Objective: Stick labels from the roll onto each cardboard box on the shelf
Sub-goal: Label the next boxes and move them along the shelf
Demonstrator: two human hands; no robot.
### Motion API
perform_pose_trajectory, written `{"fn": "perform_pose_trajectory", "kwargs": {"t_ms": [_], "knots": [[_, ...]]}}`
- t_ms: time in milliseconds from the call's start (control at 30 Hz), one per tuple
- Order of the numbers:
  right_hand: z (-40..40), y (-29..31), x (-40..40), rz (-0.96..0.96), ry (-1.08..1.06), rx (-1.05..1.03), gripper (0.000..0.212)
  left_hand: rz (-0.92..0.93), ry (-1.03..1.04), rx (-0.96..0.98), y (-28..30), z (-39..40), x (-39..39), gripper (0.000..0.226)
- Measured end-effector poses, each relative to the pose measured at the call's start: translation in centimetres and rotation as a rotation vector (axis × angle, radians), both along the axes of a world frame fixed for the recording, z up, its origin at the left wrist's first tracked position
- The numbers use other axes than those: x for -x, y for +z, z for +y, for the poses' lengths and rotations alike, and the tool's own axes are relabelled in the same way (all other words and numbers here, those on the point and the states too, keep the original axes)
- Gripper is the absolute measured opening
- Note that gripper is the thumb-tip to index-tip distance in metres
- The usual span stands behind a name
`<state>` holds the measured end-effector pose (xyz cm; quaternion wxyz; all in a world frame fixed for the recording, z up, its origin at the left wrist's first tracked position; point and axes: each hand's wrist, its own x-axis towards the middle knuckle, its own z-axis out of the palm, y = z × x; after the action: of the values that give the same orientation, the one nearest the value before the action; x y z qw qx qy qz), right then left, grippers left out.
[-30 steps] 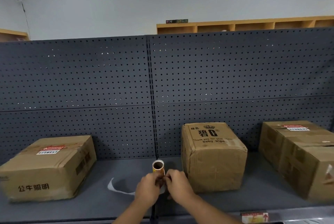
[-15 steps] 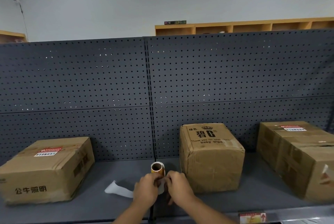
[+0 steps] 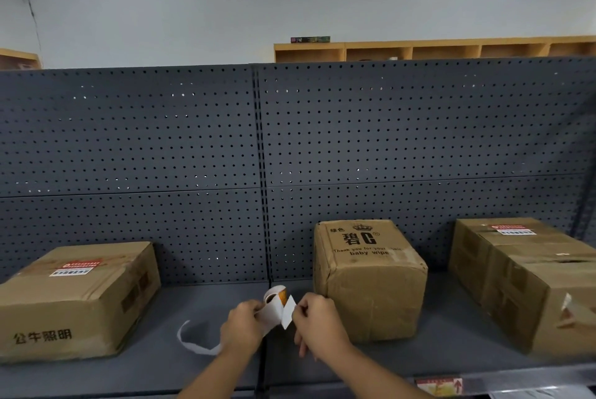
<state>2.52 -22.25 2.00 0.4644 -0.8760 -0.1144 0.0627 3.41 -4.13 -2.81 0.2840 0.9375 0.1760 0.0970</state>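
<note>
Three cardboard boxes stand on the dark grey shelf (image 3: 193, 305). The left box (image 3: 74, 298) and the right box (image 3: 522, 279) each carry a red-and-white label on top. The middle box (image 3: 367, 279), printed "baby wipe", shows no such label. In front of the middle box's left side, my left hand (image 3: 242, 327) grips the small label roll (image 3: 274, 302). My right hand (image 3: 317, 324) pinches a white label (image 3: 288, 313) that stands partly lifted off the roll. A strip of empty white backing paper (image 3: 193, 342) trails to the left of my left hand.
A perforated dark back panel (image 3: 290, 157) rises behind the boxes. A red price tag (image 3: 440, 385) sits on the shelf's front edge at lower right. Wooden cubbies (image 3: 435, 50) line the far wall.
The label has come up off the roll between my hands; my right hand has drawn it a little to the right. The roll now tilts toward my left hand.
</note>
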Motion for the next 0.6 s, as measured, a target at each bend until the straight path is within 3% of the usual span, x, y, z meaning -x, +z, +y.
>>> {"fn": "perform_pose_trajectory", "kwargs": {"t_ms": [267, 400, 500, 600], "knots": [[-1.7, 3.8, 0.1, -0.101, 0.016, -0.088, 0.015, 0.078, 0.007, -0.144, 1.2, -0.5, 0.6, 0.036], [-1.8, 5.0, -0.3, -0.149, 0.024, -0.109, 0.015, -0.048, 0.005, -0.136, 2.3, -1.6, 0.5, 0.038], [-1.9, 5.6, -0.4, -0.187, 0.037, -0.108, 0.015, -0.241, -0.037, 0.042, 3.4, -2.7, 0.3, 0.034], [-2.1, 6.0, -0.6, -0.251, 0.032, -0.086, 0.016, -0.352, -0.068, 0.445, 6.0, -4.6, 0.9, 0.021]]}}
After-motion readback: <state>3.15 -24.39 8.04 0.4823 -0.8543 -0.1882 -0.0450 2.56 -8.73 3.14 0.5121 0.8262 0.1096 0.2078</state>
